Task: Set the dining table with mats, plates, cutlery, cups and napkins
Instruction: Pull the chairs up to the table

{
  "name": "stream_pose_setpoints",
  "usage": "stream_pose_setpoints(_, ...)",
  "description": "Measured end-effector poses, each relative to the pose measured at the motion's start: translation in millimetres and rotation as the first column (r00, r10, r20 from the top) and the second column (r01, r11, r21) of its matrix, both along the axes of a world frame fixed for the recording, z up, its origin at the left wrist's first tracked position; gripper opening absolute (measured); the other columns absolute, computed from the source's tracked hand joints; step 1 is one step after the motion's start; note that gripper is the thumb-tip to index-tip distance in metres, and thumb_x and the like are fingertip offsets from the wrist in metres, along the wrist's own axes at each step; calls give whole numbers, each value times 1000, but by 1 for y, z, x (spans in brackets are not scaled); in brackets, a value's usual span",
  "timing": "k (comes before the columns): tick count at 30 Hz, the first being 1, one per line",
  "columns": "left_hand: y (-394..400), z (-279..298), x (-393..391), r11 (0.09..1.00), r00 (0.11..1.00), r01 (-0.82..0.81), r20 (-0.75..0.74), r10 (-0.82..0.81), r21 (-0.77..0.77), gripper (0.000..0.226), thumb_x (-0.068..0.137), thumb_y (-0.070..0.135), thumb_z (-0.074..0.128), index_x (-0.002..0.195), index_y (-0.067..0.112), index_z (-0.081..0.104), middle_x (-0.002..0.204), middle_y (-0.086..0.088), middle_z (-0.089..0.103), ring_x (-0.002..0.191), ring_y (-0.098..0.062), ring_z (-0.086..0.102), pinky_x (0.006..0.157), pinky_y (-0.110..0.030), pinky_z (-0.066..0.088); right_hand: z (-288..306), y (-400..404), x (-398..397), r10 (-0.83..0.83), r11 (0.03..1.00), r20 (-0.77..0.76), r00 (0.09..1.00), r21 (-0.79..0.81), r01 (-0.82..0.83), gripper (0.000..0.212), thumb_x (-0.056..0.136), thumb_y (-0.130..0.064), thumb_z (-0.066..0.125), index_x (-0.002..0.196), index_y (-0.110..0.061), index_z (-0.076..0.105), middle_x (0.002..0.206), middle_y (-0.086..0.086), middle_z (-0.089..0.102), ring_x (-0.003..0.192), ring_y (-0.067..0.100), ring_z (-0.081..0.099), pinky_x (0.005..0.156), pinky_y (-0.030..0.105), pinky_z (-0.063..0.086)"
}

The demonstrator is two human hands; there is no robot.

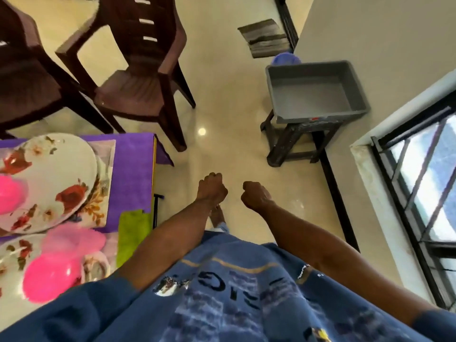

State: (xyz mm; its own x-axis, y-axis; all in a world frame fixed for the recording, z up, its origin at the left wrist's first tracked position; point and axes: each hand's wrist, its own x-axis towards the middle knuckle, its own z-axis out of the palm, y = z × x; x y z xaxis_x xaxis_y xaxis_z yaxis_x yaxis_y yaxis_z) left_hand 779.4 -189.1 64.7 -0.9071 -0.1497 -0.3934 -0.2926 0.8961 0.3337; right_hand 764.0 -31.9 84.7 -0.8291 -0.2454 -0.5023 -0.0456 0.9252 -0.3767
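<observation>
Hanging out in front of the body over the bare floor (222,95), both hands are curled into loose fists and hold nothing. The left hand (212,187) sits just off the right edge of the table, apart from it; the right hand (256,196) is beside it with a small gap between the two, knuckles facing each other.

At the left, the table's near right corner shows a purple cloth (130,174) draped over the edge. On it lies a floral mat (100,208), and on the mat rests a white plate with red flowers (49,178). A fork (104,186) peeks out from under the plate's right rim, toward the table's right edge. A pink cup (9,193) stands on the plate's left part, cut off by the frame. Nearer along the same right edge lies a green napkin (132,233), and beside it a second floral place setting (17,257) carries another pink cup (51,275), blurred.

Beyond the table's far edge stand two dark brown chairs (143,77). Off to the right, well apart from the table, a grey tub (315,91) sits on a dark stool (296,141) against the wall beside a barred window (424,174).
</observation>
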Motion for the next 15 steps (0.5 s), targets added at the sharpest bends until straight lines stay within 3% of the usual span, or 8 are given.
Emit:
stream_pose_setpoints(4,-42,16,-92,992,991,-119,-51,121,36,30,93,14,50,122,6,55,123,-15,57,113,-34,54,92,-37,42,15,-41,-97,-87,996,-37,996,-39,85,33,88,-11,49,120,-8,59,126,16,60,113,36,58,92,37,49)
stream_pose_setpoints(8,-71,28,-172,977,973,-205,-94,210,63,32,94,13,49,126,6,54,127,-14,55,116,-33,54,93,-40,44,24,-85,-187,-75,994,-67,995,-87,69,29,90,-10,48,117,-6,57,121,17,61,109,37,58,81,32,44)
stream_pose_setpoints(15,-118,24,-333,944,897,-325,-295,328,61,30,93,12,50,122,7,59,120,-13,59,107,-33,59,89,-43,48,4,-133,-362,-27,992,-83,996,-126,17,29,88,-9,48,115,-5,59,118,16,63,108,35,59,85,35,46)
